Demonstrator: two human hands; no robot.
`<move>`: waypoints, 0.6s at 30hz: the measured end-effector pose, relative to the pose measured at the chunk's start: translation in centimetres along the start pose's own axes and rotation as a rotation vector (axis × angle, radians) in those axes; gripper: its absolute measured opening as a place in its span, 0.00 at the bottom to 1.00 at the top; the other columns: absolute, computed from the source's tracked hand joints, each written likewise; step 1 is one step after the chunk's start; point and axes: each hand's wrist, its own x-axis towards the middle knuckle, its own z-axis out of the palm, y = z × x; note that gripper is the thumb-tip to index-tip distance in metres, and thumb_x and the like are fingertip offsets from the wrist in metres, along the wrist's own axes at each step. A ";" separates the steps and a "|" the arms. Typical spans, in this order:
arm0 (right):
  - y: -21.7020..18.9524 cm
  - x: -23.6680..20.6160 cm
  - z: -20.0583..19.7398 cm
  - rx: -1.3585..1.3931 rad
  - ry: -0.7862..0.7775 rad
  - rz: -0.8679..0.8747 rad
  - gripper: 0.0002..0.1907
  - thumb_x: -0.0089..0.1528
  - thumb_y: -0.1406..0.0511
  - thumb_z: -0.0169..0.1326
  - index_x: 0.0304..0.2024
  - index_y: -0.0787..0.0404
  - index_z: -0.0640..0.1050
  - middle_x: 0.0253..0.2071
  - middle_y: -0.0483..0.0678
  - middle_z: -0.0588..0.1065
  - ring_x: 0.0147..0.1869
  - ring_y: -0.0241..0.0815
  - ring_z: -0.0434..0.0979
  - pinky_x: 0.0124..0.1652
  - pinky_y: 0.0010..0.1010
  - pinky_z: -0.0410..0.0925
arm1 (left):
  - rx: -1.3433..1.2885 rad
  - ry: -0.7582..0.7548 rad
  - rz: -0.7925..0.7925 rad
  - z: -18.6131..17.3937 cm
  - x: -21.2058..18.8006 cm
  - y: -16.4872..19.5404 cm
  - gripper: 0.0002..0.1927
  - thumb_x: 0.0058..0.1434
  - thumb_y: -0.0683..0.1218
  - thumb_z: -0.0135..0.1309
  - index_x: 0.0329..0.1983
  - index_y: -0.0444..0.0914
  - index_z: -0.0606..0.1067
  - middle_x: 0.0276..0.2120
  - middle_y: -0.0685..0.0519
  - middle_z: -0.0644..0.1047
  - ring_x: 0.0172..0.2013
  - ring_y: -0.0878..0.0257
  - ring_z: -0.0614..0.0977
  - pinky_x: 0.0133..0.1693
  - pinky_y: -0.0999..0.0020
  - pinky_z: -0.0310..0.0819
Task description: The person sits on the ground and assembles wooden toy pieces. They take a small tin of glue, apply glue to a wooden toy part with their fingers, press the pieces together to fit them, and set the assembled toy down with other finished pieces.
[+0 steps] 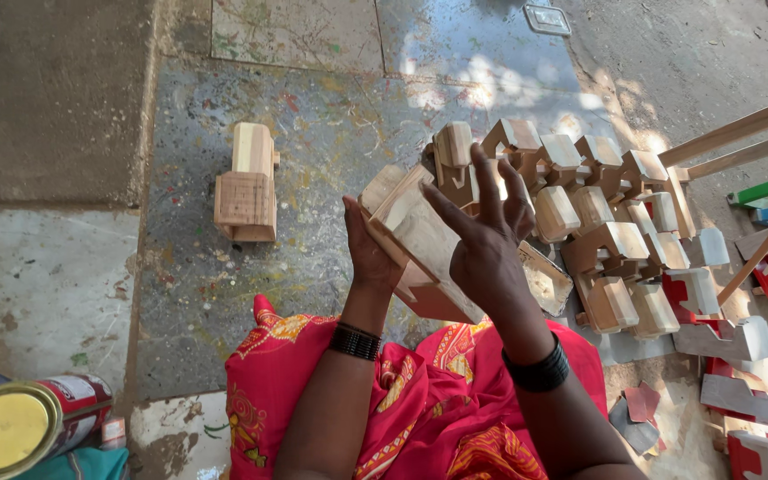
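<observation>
Between two hands, one wooden toy

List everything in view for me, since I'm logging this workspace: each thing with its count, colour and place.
held wooden piece: one, pale bare wood, between both hands above the lap
lone wooden piece: one, bare wood, on the floor to the left
wooden pieces pile: many, bare wood, on the floor to the right
painted pieces: several, grey and red, far right
wooden sticks: a few, bare, slanting at the right edge
tin can: one, yellow lid, lower left corner
floor: paint-speckled grey stone
red cloth: one, patterned, over the lap
left hand: grip on the piece's left side, black bangle
right hand: fingers spread over the piece, black bangle
</observation>
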 end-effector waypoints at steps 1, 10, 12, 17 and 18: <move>0.6 0.4 0.2 -0.118 -0.007 -0.011 0.41 0.54 0.81 0.47 0.61 0.37 0.80 0.80 0.47 0.53 0.83 0.58 0.42 0.71 0.51 0.40 | 0.028 0.006 0.017 0.1 0.0 0.0 0.39 0.69 0.71 0.40 0.68 0.37 0.67 0.60 0.46 0.74 0.60 0.51 0.76 0.62 0.52 0.70; 4.9 0.6 1.3 -0.305 -0.083 0.085 0.37 0.55 0.76 0.51 0.63 0.37 0.79 0.77 0.53 0.54 0.78 0.68 0.42 0.67 0.58 0.40 | 0.058 0.044 0.056 0.2 -0.1 -0.2 0.39 0.70 0.71 0.40 0.69 0.37 0.67 0.61 0.48 0.75 0.60 0.52 0.76 0.63 0.53 0.69; 8.9 -0.8 -0.2 -0.252 -0.033 0.160 0.35 0.53 0.75 0.53 0.62 0.42 0.80 0.81 0.53 0.55 0.82 0.62 0.45 0.67 0.58 0.45 | 0.064 0.070 0.065 0.0 -0.3 0.0 0.38 0.70 0.71 0.40 0.69 0.38 0.67 0.60 0.48 0.75 0.59 0.53 0.76 0.62 0.53 0.70; 19.4 -7.9 0.9 0.002 -0.009 0.298 0.40 0.47 0.74 0.52 0.62 0.46 0.79 0.77 0.54 0.60 0.78 0.62 0.51 0.71 0.55 0.50 | 0.085 0.033 0.099 -0.3 -0.6 0.2 0.37 0.71 0.70 0.39 0.69 0.39 0.67 0.60 0.48 0.75 0.58 0.52 0.76 0.60 0.52 0.71; 21.6 -9.7 1.9 0.019 -0.032 0.375 0.36 0.49 0.74 0.52 0.60 0.45 0.79 0.74 0.53 0.62 0.77 0.61 0.53 0.71 0.55 0.52 | 0.094 0.039 0.111 -0.5 -0.6 0.1 0.37 0.72 0.70 0.39 0.69 0.38 0.67 0.60 0.48 0.75 0.58 0.52 0.76 0.60 0.53 0.71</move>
